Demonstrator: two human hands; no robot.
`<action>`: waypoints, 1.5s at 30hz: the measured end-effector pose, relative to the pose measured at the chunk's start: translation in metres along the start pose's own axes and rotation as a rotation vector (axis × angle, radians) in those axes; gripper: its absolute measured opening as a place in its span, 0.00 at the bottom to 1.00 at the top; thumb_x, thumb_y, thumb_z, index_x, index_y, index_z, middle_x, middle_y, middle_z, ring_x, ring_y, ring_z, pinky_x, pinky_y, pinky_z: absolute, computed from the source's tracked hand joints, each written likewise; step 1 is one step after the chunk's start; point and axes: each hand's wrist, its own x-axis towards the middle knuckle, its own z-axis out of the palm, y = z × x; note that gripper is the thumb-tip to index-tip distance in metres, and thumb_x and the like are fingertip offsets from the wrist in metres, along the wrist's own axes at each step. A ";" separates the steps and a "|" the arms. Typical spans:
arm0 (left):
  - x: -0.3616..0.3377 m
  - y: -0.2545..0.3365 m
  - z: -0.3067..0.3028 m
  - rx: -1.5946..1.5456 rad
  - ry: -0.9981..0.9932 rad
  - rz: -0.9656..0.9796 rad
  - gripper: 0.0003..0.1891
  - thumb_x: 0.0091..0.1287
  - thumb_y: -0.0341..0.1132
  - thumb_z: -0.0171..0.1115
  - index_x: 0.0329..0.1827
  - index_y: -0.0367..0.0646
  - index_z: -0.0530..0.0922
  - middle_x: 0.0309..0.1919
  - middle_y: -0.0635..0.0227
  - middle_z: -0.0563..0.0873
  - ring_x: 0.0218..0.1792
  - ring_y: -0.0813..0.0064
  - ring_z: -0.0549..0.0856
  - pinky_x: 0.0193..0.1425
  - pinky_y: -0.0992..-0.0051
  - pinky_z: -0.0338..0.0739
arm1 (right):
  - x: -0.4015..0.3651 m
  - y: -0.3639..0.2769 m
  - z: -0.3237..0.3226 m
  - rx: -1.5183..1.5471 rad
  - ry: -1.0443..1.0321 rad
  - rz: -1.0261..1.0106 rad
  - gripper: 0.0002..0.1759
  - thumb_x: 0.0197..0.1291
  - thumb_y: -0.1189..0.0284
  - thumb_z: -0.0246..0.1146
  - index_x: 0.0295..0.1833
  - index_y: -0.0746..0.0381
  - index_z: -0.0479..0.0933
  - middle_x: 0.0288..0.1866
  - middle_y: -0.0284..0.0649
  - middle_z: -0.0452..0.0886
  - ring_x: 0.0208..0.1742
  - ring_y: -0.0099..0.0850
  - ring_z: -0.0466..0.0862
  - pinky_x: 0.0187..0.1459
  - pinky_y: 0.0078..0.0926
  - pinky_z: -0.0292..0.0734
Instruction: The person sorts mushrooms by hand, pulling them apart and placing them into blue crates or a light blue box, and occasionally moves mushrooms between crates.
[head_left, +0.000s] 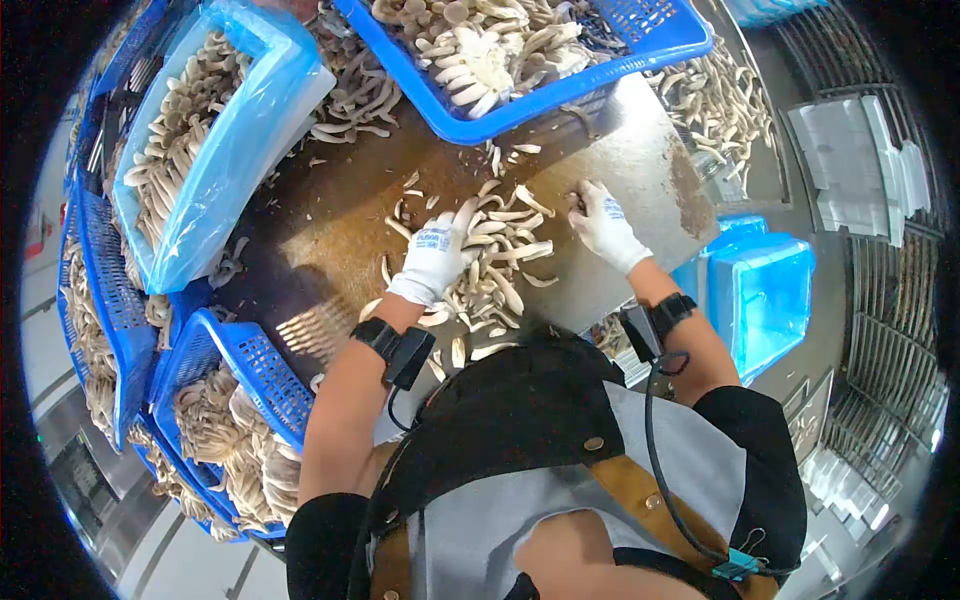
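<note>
A loose pile of pale, long-stemmed mushrooms (500,260) lies on the metal worktable (340,200) in front of me. My left hand (430,262), in a white glove with blue print, rests at the pile's left side, fingers stretched out and touching the mushrooms. To the right of the pile is my right hand (608,228), gloved the same way and held over bare metal. Its fingers are curled in towards the thumb, and whatever may be between them is too small to make out. Small mushroom scraps lie scattered beyond my left hand.
A blue basket (480,130) of mushroom clusters stands at the far side. On the left are a blue-lined crate (225,190) of mushrooms and several more blue baskets (265,370). A blue-lined bin (765,295) stands at right, below a heap of mushrooms (715,100).
</note>
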 end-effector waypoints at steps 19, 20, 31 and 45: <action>-0.080 0.035 -0.020 -1.711 0.284 -0.408 0.37 0.63 0.28 0.68 0.75 0.41 0.61 0.50 0.68 0.81 0.45 0.80 0.82 0.45 0.79 0.82 | -0.047 -0.085 0.014 0.711 -0.393 0.386 0.20 0.63 0.75 0.65 0.58 0.69 0.70 0.39 0.36 0.81 0.36 0.21 0.81 0.35 0.21 0.77; -0.080 0.056 -0.023 -1.817 0.288 -0.323 0.36 0.63 0.28 0.68 0.74 0.43 0.62 0.50 0.69 0.81 0.43 0.80 0.82 0.43 0.79 0.82 | -0.048 -0.079 0.038 0.852 -0.278 0.292 0.18 0.64 0.75 0.65 0.57 0.68 0.71 0.39 0.36 0.82 0.35 0.21 0.80 0.33 0.21 0.77; -0.076 0.081 -0.002 -1.417 0.161 -0.333 0.41 0.62 0.26 0.68 0.77 0.40 0.55 0.42 0.66 0.85 0.29 0.81 0.83 0.26 0.82 0.75 | -0.072 -0.102 0.053 1.552 -0.137 0.331 0.17 0.66 0.72 0.65 0.58 0.65 0.73 0.44 0.38 0.83 0.43 0.25 0.82 0.43 0.25 0.80; 0.093 0.181 -0.079 -0.397 0.236 0.276 0.39 0.64 0.49 0.65 0.74 0.39 0.61 0.60 0.47 0.77 0.55 0.59 0.82 0.58 0.68 0.77 | -0.033 0.053 -0.084 -0.282 0.295 -0.008 0.19 0.68 0.66 0.55 0.55 0.69 0.74 0.46 0.50 0.84 0.45 0.42 0.85 0.47 0.38 0.81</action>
